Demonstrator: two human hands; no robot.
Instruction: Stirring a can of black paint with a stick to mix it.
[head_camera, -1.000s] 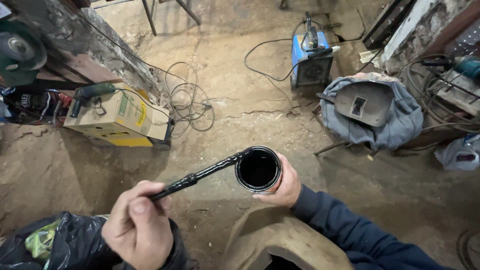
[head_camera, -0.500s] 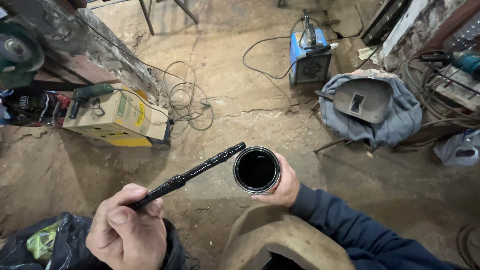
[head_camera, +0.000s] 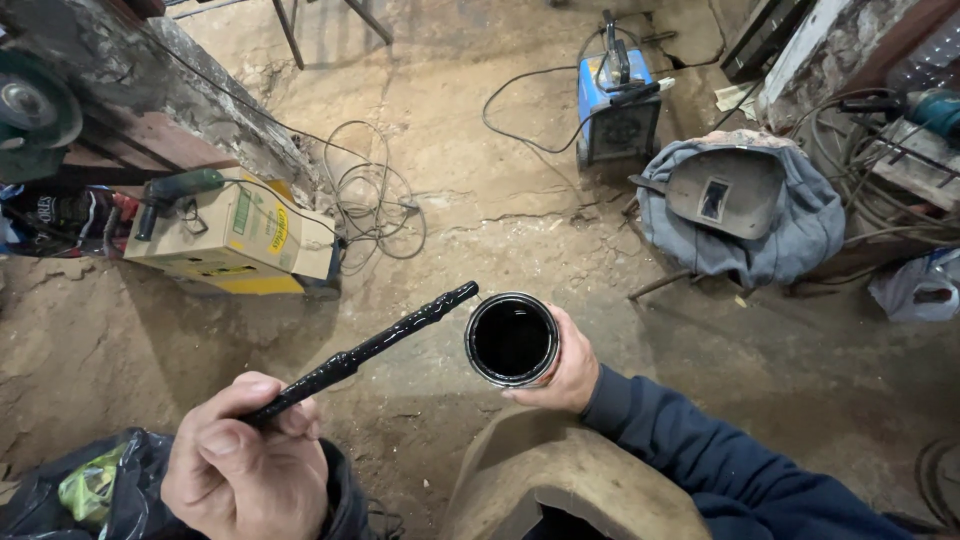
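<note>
black paint coats the long stirring stick (head_camera: 375, 345), pinched in the left hand (head_camera: 245, 470) beside the round open paint can (head_camera: 512, 340) clasped by the right hand (head_camera: 565, 365); stirring underway, re-dipping seems next.

Soft, even daylight-like illumination, moderately bright, no hard highlights. Diffuse shadow on the dirt floor (head_camera: 520, 230) right of the cardboard box (head_camera: 235, 235); darker pocket at lower left around the black bag (head_camera: 90, 490). Wet gloss along the black-coated stick (head_camera: 375, 345) and a faint sheen inside the paint can (head_camera: 512, 340). Sharp focus mid-frame. Strong wide-angle bending at the edges, corners stretched. Slight softness on the left hand (head_camera: 245, 460) near the bottom border.
</note>
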